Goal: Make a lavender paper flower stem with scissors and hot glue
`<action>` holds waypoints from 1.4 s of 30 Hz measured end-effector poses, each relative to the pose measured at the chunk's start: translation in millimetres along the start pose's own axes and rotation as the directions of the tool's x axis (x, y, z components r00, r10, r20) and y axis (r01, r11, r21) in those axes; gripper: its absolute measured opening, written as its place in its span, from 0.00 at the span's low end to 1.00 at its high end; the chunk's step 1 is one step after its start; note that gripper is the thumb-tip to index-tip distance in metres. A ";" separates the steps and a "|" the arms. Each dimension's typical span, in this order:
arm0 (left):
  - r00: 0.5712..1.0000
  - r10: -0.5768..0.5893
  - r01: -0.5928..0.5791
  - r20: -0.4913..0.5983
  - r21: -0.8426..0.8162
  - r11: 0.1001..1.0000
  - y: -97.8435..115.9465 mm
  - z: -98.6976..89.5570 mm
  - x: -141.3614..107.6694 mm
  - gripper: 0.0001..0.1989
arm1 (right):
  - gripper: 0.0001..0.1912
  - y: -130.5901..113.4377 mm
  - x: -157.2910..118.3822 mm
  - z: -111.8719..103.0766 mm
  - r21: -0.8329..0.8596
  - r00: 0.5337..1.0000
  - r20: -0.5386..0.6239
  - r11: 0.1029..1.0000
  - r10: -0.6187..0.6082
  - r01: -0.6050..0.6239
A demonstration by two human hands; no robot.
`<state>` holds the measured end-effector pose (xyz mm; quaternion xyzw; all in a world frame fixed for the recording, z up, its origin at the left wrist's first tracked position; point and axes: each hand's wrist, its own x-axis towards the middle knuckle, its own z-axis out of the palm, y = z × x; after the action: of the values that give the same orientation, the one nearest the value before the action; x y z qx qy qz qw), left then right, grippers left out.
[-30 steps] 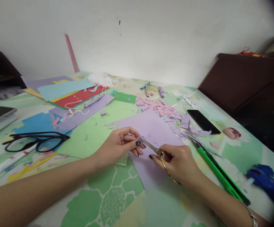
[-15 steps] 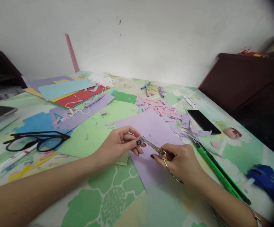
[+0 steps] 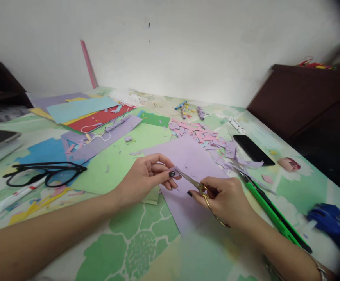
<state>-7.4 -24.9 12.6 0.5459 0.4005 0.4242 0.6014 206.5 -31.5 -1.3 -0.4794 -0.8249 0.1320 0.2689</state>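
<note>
Between the thumb and fingers of my left hand (image 3: 155, 173) is pinched a small strip of purple paper (image 3: 174, 169), mostly covered by the fingertips. My right hand (image 3: 227, 199) grips a pair of gold-handled scissors (image 3: 194, 182), its fingers in the loops. The blade tips point left and meet the strip by my left thumb; the blades look nearly closed. Below both hands lies a purple paper sheet (image 3: 197, 160) with tiny snippets on it. A light green sheet (image 3: 120, 164) sits to its left, partly behind my left hand.
Pink paper scraps (image 3: 199, 132) lie behind the purple sheet. On the right are a black phone (image 3: 253, 150), a green utility knife (image 3: 275, 212), an eraser (image 3: 289, 164) and a blue object (image 3: 326, 216). Black glasses (image 3: 45, 173) rest at left, near coloured sheets (image 3: 82, 109) and white string (image 3: 127, 98).
The scissors and my right hand have shifted very slightly, and the blades look more closed at the purple strip. My left hand keeps its pinch in nearly the same place.
</note>
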 end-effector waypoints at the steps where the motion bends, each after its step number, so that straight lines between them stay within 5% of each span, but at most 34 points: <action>1: 1.000 0.003 -0.003 0.001 0.000 1.000 -0.1 0.0 -0.1 0.05 | 0.17 -0.7 0.0 0.7 0.010 1.000 0.000 1.000 0.007 -0.007; 42: 0.996 0.014 -0.013 -0.089 0.006 1.000 0.7 -2.0 0.5 0.08 | 0.15 0.1 3.7 -10.8 -0.018 0.993 0.119 1.000 0.023 -0.021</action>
<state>-9.1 -23.8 13.1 0.5306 0.4245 0.4511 0.5786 211.2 -28.7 8.7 -0.4817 -0.8353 0.1565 0.2138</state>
